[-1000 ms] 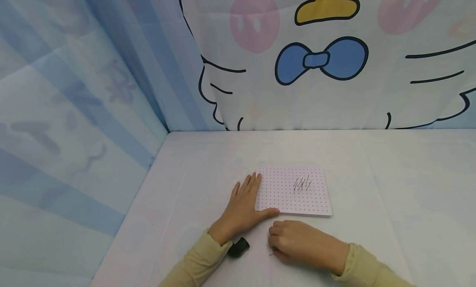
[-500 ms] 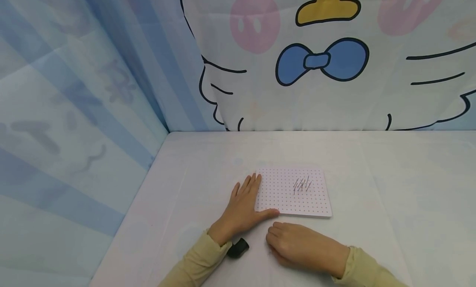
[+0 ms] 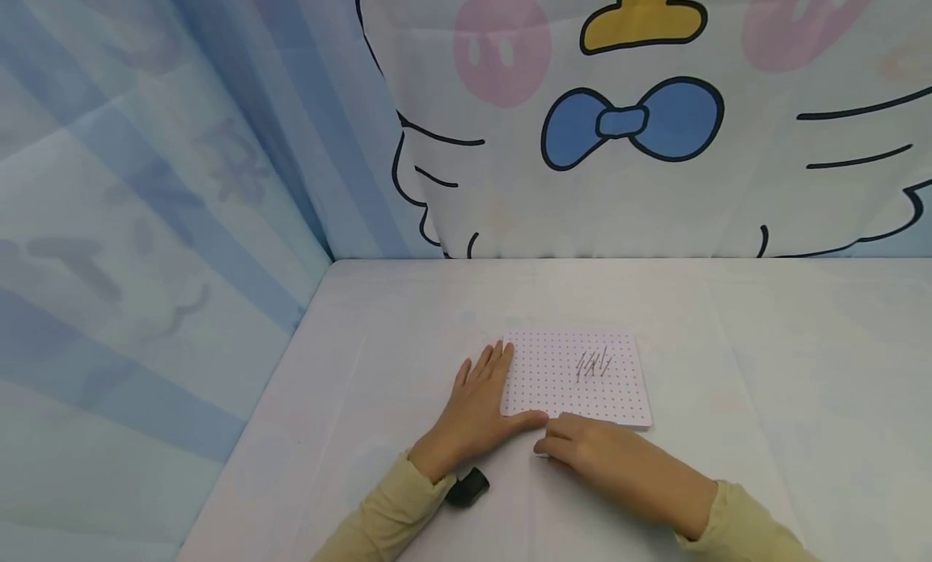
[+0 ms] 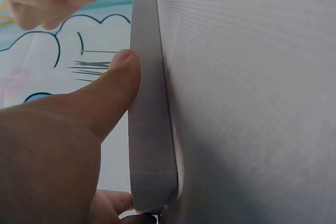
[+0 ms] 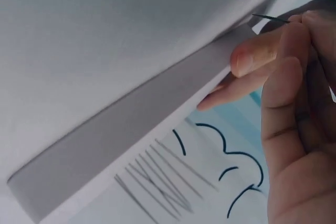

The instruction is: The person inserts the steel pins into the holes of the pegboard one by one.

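A pale pink pegboard with rows of small holes lies on the table. Several thin pins stand upright in its right half; they also show past the board's edge in the right wrist view. My left hand rests with spread fingers along the left side of the board, its thumb straight against the front edge. Just in front of that edge, my right hand pinches a thin dark pin between thumb and fingertips, with one end sticking out. The pin's other end is hidden by the fingers.
A small black object lies beside the left sleeve. White cloth covers the table, and printed curtains hang behind it and to its left.
My right hand has moved up toward the front edge of the board from a spot nearer to me. My left hand and the board have stayed in place.
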Available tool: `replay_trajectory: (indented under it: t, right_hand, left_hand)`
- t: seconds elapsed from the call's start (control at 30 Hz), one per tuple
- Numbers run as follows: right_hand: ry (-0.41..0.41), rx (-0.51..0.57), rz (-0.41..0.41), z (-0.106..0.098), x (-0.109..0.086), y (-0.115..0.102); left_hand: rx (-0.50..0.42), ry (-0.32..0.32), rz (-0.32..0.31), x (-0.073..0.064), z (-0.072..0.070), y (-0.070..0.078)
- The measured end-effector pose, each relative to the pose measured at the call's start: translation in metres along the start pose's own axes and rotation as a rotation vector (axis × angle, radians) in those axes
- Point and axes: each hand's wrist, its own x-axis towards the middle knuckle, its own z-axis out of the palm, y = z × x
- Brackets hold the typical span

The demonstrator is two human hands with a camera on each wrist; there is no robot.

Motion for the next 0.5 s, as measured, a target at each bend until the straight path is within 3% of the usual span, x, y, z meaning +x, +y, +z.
replay_trajectory:
  t: [0.2,0.5]
  right_hand:
    - [0.169,0.042,0.019,-0.007,-0.001,0.008]
    - [0.228,0.086,0.133,-0.016,-0.004,0.018]
  left_hand:
    - [-0.012,0.006,0.001,-0.001,0.0,0.0]
    - [-0.001,0.009,0.011,0.0,0.0,0.0]
